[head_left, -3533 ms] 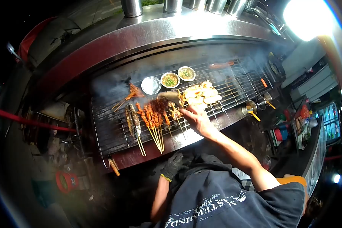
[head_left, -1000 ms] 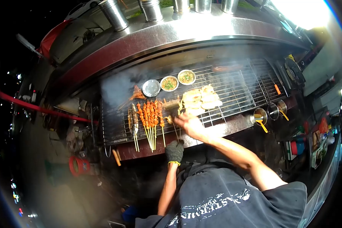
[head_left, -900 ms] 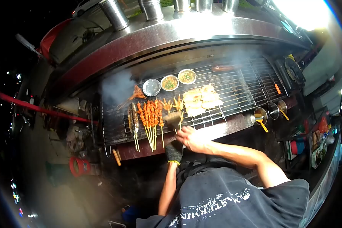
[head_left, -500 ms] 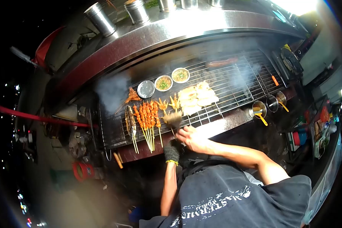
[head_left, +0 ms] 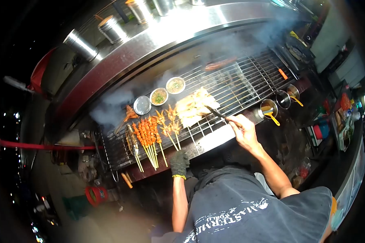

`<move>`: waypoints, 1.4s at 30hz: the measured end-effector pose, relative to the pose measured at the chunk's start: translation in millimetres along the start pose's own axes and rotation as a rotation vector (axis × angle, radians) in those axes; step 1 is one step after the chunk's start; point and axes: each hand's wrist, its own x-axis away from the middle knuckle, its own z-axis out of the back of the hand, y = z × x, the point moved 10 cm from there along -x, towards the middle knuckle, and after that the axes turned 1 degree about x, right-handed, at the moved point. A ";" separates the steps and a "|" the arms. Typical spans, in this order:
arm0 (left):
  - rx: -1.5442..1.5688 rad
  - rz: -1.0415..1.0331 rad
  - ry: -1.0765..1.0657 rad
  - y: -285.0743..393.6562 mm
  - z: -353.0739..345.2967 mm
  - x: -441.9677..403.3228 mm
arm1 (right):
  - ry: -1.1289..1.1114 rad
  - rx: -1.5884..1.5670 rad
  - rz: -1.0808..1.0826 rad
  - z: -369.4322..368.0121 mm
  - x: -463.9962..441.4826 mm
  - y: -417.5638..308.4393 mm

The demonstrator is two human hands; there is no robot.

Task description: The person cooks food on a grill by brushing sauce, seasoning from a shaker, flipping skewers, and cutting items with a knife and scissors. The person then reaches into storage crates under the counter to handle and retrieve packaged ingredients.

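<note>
My left hand (head_left: 179, 164), in a dark glove with a yellow cuff, is closed at the grill's front edge, where the sticks of the pale skewers (head_left: 166, 126) meet its fingers. Bare, my right hand (head_left: 244, 130) grips a slim dark tool (head_left: 217, 114), whose far end lies at the edge of the flat pale food pieces (head_left: 194, 106). Orange meat skewers (head_left: 147, 131) lie left of the pale skewers, and beyond them are fish skewers (head_left: 132, 141). Three round metal bowls (head_left: 159, 96) rest behind the food on the grill (head_left: 235, 87).
Metal canisters (head_left: 80, 45) line the raised steel ledge. Smoke drifts over the grill's back. A dark sausage-like piece (head_left: 220, 64) lies at the rear. Metal cups with yellow-handled tools (head_left: 269, 108) hang at the front right. A red bucket (head_left: 96, 196) stands lower left.
My right hand has moved right, from over the skewers to beside the flat pale food. The brush seen over the skewers no longer covers them. The view has turned, shifting the grill's contents left.
</note>
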 end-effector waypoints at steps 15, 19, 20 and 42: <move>0.038 0.237 -0.220 -53.3 -62.5 44.6 | 0.994 -0.144 -0.531 251.6 76.6 270.6; -0.084 0.249 -0.185 -70.9 -62.3 32.3 | 1.004 -0.048 -0.619 276.9 93.4 345.2; -0.069 0.239 -0.166 -65.3 -66.2 38.4 | 1.007 -0.119 -0.623 277.6 97.3 370.3; -0.925 -0.063 0.882 -98.1 233.2 74.4 | -0.558 0.446 -1.330 35.1 321.0 399.5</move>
